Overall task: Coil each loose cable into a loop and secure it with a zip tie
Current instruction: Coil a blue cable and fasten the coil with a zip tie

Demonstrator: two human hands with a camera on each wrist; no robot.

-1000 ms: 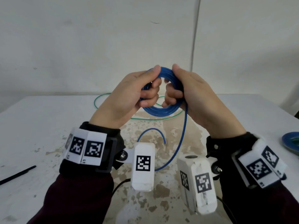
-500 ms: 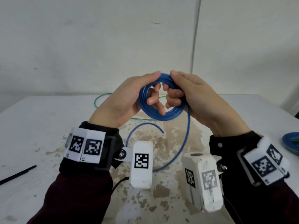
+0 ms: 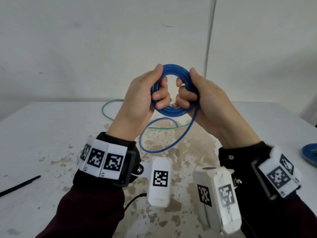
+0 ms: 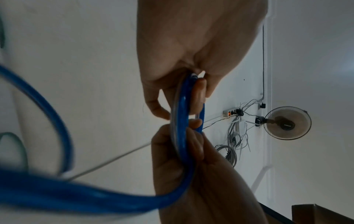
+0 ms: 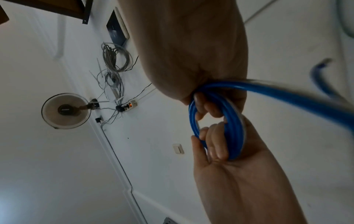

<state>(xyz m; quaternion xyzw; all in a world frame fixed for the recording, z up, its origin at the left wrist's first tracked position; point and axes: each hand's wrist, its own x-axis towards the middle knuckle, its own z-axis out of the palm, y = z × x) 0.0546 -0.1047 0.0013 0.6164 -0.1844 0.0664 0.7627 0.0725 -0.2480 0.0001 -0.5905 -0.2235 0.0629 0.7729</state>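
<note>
A blue cable (image 3: pixel 175 68) is wound into a small coil of several turns and held upright above the table. My left hand (image 3: pixel 147 90) grips the coil's left side, thumb on top and fingers curled through the middle. My right hand (image 3: pixel 199 91) grips the right side the same way. A loose blue tail (image 3: pixel 181 138) drops from under the right hand and curves back up in a wide hanging loop. The left wrist view shows the coil (image 4: pixel 182 121) edge-on between both hands. In the right wrist view the coil (image 5: pixel 233 133) sits under curled fingers.
A green cable (image 3: pixel 105 111) lies looped on the white table (image 3: pixel 42 134) behind the hands. A black zip tie (image 3: pixel 18 186) lies at the left edge. A blue dish (image 3: pixel 310 152) sits at the far right. The table top is stained in the middle.
Both hands have lifted the coil higher. The left fingers, briefly loosened, curl round the coil again. The loose tail has swung up into a wider loop off the table.
</note>
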